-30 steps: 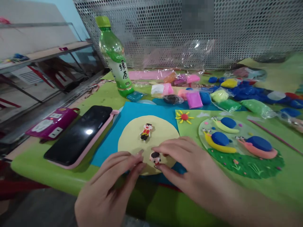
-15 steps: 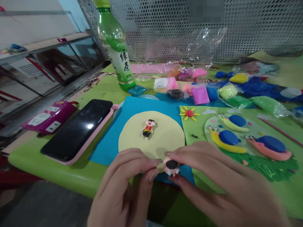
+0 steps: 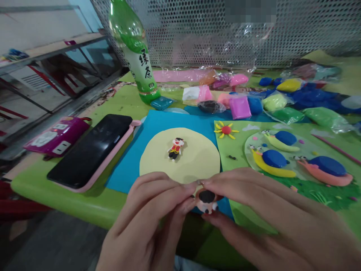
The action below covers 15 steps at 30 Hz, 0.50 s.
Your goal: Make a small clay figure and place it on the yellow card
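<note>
A small clay figure (image 3: 207,198), pale pink with a black patch and white and black bits at its lower end, sits between my fingertips above the table's near edge. My right hand (image 3: 259,210) pinches it from the right, fingers above and thumb below. From the left, the thumb and fingertips of my left hand (image 3: 152,214) are closed against it, hiding that side. Beyond my hands, a yellow paper disc (image 3: 152,158) lies on blue paper (image 3: 121,173). On the disc lies a finished-looking little clay person (image 3: 175,149) in a red top and black trousers.
On the left lie a phone (image 3: 93,150) in a pink case and a purple device (image 3: 58,137). A green tea bottle (image 3: 135,52) stands behind them. Bagged clay (image 3: 239,107) lies along the back. At right is green paper (image 3: 225,150) with clay snails (image 3: 272,162).
My left fingertips have come in from beside the clay figure to press against its left side. The camera view has shifted slightly. The clay person on the disc stays where it was.
</note>
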{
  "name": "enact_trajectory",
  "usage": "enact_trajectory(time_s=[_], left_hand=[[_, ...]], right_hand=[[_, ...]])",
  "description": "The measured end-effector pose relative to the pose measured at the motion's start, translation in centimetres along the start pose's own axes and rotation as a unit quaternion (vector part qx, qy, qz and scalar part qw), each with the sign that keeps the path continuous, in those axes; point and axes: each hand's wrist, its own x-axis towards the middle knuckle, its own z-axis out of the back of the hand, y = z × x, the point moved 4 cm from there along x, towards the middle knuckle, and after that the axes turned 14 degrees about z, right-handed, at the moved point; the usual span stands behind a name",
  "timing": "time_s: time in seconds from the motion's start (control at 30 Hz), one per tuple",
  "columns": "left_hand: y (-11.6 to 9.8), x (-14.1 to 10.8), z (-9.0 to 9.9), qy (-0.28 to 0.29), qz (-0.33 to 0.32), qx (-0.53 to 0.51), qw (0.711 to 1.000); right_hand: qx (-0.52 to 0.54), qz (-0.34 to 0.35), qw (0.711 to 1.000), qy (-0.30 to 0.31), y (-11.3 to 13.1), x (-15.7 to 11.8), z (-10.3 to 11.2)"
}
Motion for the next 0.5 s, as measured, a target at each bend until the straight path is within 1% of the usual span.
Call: enact_trajectory(time_s=[0.07, 0.17, 0.33, 0.43, 0.5], left_hand=[[0.06, -0.01, 0.02, 0.007, -0.031, -0.003, 0.999], [0.32, -0.16, 0.21, 0.024, -0.077, 0.003, 0.997], [0.70, -0.27, 0.62, 0.032, -0.079, 0.008, 0.996], [0.57, -0.14, 0.71, 0.035, -0.079, 0.005, 0.996], [0.42, -0.05, 0.73, 0.035, -0.077, 0.006, 0.996]], right_hand=[[-0.013, -0.002, 1.000, 0.014, 0.27, 0.13, -0.16], [-0.018, 0.004, 1.000, 0.014, 0.64, 0.23, -0.18], [-0.016, 0.009, 1.000, 0.009, 0.33, -0.21, -0.25], [-0.005, 0.024, 0.999, -0.037, 0.16, -0.46, 0.03], [0.009, 0.027, 0.999, -0.038, 0.25, -0.38, 0.29]])
